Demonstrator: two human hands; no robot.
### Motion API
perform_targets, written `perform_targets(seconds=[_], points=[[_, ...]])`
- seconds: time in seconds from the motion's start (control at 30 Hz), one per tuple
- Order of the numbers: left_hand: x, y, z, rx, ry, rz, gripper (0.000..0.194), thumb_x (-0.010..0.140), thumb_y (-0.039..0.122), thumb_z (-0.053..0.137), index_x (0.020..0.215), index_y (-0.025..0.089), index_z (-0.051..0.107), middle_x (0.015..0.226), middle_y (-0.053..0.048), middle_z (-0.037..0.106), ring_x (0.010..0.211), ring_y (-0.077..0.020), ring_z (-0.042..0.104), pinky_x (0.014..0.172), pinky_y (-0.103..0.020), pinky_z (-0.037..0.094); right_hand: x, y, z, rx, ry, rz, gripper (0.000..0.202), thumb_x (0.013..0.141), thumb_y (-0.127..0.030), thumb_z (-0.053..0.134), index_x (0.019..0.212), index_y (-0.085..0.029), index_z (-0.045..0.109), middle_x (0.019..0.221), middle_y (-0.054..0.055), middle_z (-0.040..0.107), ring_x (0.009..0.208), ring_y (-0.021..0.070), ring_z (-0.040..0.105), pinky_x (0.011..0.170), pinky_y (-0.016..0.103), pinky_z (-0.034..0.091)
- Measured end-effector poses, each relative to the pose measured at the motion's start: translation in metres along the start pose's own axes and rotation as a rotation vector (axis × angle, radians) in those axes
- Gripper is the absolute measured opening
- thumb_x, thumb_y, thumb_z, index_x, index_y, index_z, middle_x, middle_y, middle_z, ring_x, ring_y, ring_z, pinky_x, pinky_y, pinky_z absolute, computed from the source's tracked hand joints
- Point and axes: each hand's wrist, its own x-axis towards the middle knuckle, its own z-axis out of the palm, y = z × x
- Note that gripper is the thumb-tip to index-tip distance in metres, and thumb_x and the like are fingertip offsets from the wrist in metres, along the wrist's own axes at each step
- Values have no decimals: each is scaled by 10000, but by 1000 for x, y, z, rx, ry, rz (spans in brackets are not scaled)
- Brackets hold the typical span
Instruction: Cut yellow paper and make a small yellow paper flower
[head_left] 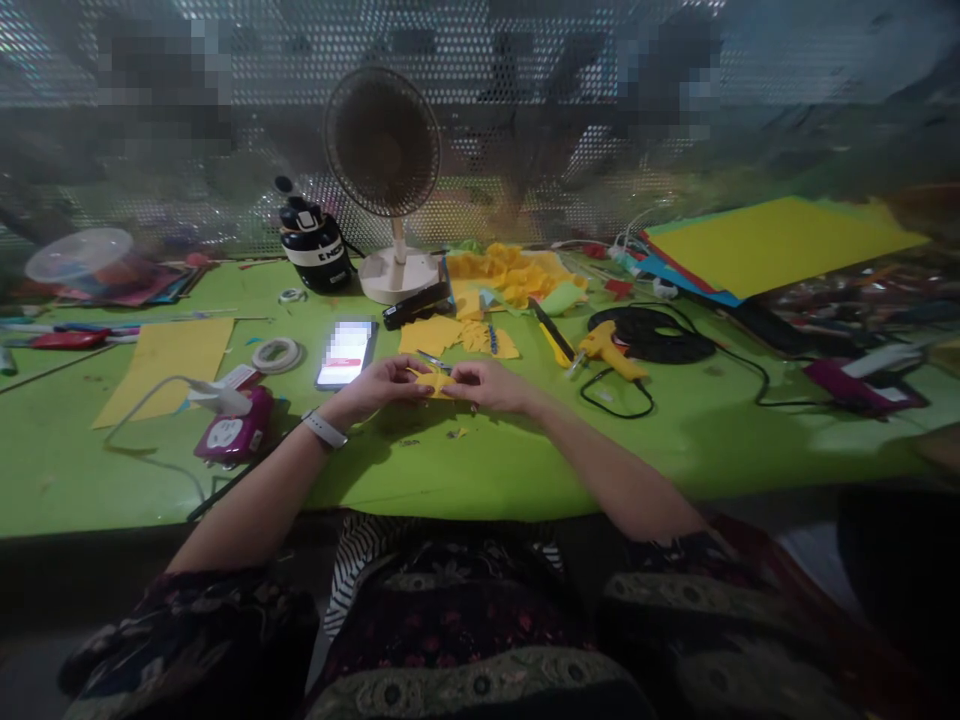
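Note:
A small yellow paper piece [433, 384] is pinched between my two hands, low over the green table [480, 470]. My left hand [381, 388] has its fingertips closed on the piece's left side. On its right side, the fingers of my right hand [484, 387] are closed too. Just behind my fingertips lies a thin metal tool [433, 360], too small to name. Cut yellow paper scraps [465, 338] rest beyond it. Tiny bits [457, 433] lie in front of my hands. A phone [346, 353] with a lit screen is left of my left hand.
A yellow glue gun [611, 352] and a yellow-black cutter [553, 335] lie at right. Tape [277, 355], a purple socket adapter [236, 425] and a yellow sheet [169, 365] are at left. A fan [394, 265], a black bottle [315, 250] and coloured sheets [787, 245] stand behind.

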Motion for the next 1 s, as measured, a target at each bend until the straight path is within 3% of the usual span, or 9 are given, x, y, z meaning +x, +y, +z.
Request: perform_targets(seconds=[0.07,0.13,0.17,0.27,0.33,0.5,0.63,0.83,1.0], points=[[0,0,-1,19,7,-18,414,695,221,918,1000,142,649,729,6,734,674,-121,721,666,-226,575,-2,-2,-10,-54,-30,40,221,900,-335,696,776,-173,611,743,-4,633,603,99,560,597,261,487],[1,-1,-2,50,34,-23,422,692,242,924,998,145,650,748,-5,749,673,-119,720,662,-223,572,-4,-2,-27,-134,33,88,167,908,-305,682,818,-168,650,807,29,688,645,121,606,631,280,508],[1,-2,-2,71,47,-24,415,698,250,922,995,147,652,751,-9,752,661,-115,715,647,-217,565,-4,0,-37,-184,142,106,151,924,-302,661,848,-171,661,845,42,709,667,132,624,649,288,514],[3,-6,-1,149,67,-43,362,737,281,900,975,152,659,736,-15,747,596,-107,686,569,-201,528,-1,12,-68,-431,629,186,138,957,-282,603,921,-179,689,945,69,742,779,173,671,741,314,516],[5,-9,0,196,70,-63,333,758,294,887,958,156,659,747,-26,750,597,-120,694,544,-205,520,2,24,-83,-609,756,267,135,952,-261,603,934,-177,707,980,82,754,883,207,689,799,323,504],[8,-14,0,261,79,-79,297,796,280,855,981,162,655,809,-47,770,679,-153,740,582,-230,555,8,41,-89,-762,575,448,239,928,-413,654,903,-188,729,993,107,771,906,246,701,761,318,498],[8,-15,0,158,85,-73,300,792,254,855,994,166,652,863,-42,787,709,-144,754,612,-225,582,9,40,-81,-784,516,475,330,859,-522,720,845,-193,735,995,123,771,914,261,705,750,315,504],[8,-14,0,41,72,-62,294,753,210,883,940,165,662,853,-34,784,712,-140,756,597,-207,590,7,39,-83,-700,470,473,174,844,-349,766,825,-181,727,948,115,772,903,247,708,762,321,513],[6,-8,2,-13,141,-109,257,778,193,862,885,158,632,832,-26,767,725,-144,755,599,-208,583,-2,30,-91,-615,621,428,139,896,-277,726,821,-172,675,823,92,757,738,214,719,724,342,550]])
